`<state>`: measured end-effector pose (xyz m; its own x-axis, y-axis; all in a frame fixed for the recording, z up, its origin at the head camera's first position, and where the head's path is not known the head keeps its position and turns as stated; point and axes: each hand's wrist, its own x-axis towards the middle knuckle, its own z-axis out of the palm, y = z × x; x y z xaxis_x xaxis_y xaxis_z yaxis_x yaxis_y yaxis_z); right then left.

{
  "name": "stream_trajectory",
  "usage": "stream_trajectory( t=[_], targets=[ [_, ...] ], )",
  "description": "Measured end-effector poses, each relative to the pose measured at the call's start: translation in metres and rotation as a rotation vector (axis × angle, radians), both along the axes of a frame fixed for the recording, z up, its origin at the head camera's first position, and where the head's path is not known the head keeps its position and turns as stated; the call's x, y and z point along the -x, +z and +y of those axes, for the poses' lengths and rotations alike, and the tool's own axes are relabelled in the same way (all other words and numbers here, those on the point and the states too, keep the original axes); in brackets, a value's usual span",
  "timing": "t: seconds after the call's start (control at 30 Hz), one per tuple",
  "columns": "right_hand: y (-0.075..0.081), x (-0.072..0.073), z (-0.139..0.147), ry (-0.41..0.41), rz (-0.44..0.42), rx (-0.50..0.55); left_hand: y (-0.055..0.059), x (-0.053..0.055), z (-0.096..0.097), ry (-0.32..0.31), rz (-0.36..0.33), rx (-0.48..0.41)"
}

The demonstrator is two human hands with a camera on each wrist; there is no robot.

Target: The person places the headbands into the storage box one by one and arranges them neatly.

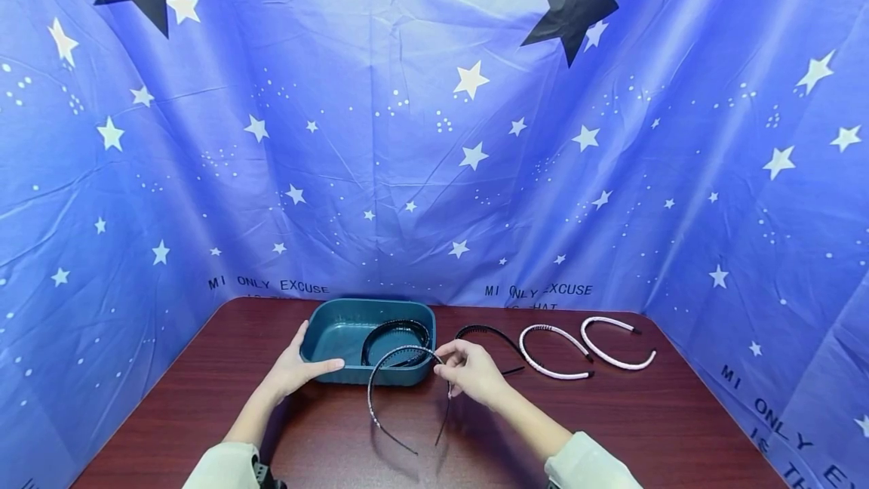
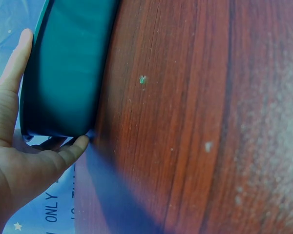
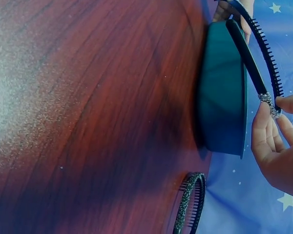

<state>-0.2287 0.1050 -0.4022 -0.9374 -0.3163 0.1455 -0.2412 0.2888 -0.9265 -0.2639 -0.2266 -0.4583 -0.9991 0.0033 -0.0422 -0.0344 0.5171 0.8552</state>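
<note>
A thin headband (image 1: 370,392), dark with a glittery outer face, hangs pinched between the thumb and fingers of my right hand (image 1: 475,376). Its arch overlaps the basin's near wall, and its tips point down toward me. The right wrist view shows comb teeth (image 3: 269,53) along its inner side. My left hand (image 1: 295,368) holds the left end of a teal basin (image 1: 366,377), thumb on the near rim and fingers around the end. Black toothed headbands (image 1: 366,338) lie in the basin's right half. The left wrist view shows the basin's plain outer wall (image 2: 68,68).
Right of the basin a black glittery headband (image 1: 498,333) lies on the dark red wooden table (image 1: 326,444). Two pale pink headbands (image 1: 553,374) (image 1: 614,361) lie farther right. A blue star-patterned cloth (image 1: 407,157) hangs behind the table and at both sides.
</note>
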Motion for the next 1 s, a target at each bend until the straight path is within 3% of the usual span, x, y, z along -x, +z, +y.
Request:
stream_trajectory(
  t=[0.17, 0.3, 0.63, 1.0],
  targets=[
    [0.020, -0.011, -0.002, -0.019, 0.006, 0.016, 0.000, 0.000, 0.000, 0.000, -0.004, -0.006],
    [0.027, -0.012, -0.002, -0.035, 0.010, 0.029, 0.001, 0.000, 0.000, -0.001, -0.006, -0.013],
    [0.003, 0.015, 0.002, -0.096, -0.009, 0.072, 0.001, -0.001, 0.000, 0.002, -0.008, -0.005],
    [0.003, 0.023, 0.001, -0.146, -0.037, 0.122, -0.001, 0.001, -0.001, 0.005, -0.008, -0.001]
  ],
)
